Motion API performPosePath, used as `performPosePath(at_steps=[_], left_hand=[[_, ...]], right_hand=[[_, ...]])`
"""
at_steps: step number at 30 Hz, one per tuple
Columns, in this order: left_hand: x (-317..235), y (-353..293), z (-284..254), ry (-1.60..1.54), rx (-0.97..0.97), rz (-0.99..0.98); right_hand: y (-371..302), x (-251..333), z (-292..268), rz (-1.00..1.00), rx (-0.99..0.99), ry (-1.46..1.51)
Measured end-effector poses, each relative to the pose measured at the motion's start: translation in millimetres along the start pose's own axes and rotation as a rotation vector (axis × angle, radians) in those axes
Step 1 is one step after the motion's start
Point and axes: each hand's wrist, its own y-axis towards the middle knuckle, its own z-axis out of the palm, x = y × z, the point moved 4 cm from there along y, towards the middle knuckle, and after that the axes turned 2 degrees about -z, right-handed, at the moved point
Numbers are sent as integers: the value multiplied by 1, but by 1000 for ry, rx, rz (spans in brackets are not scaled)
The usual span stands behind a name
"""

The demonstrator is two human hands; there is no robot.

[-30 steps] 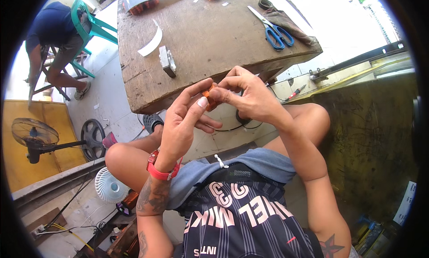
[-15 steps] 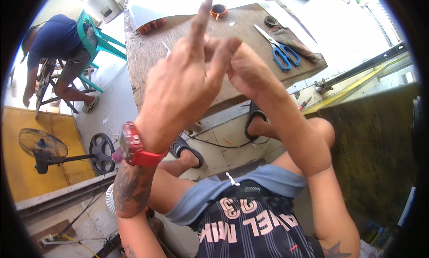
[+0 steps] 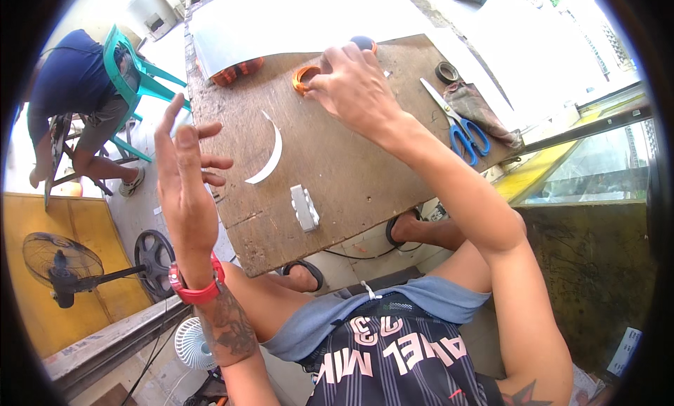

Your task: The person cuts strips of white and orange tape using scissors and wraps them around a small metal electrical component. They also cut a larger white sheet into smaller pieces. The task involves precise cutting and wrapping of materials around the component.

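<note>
Orange wire ring (image 3: 298, 88) on table (image 3: 351, 167), left of the scissors (image 3: 455, 121) and slightly farther off. Right hand (image 3: 354, 90) is nearer: fingertips at ring's right rim, ring lying left of the fingers; round, so no clear long axis. Can't tell if they pinch it or just touch. Left hand (image 3: 186, 181) well left of scissors, fingers spread, nothing seen in it.

Counts, by scissors: one pair of scissors; one tape roll (image 3: 446, 72) just beyond; one cloth (image 3: 481, 111) beside, right; one curved white strip (image 3: 272, 153) left; one pale block (image 3: 304, 208) left, nearer the person.
</note>
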Motion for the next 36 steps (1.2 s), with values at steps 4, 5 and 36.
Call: performPosePath(at_steps=[4,5,36], left_hand=[[12,-6,9,-73,5,-26],[13,-8,11,-87,18,-25],[-14,-18,75,383,258,711]], right_hand=[[-34,10,-14,-72,74,-4],[-43,14,-12,-85,171,-62],[-111,37,-39,667,185,1548]])
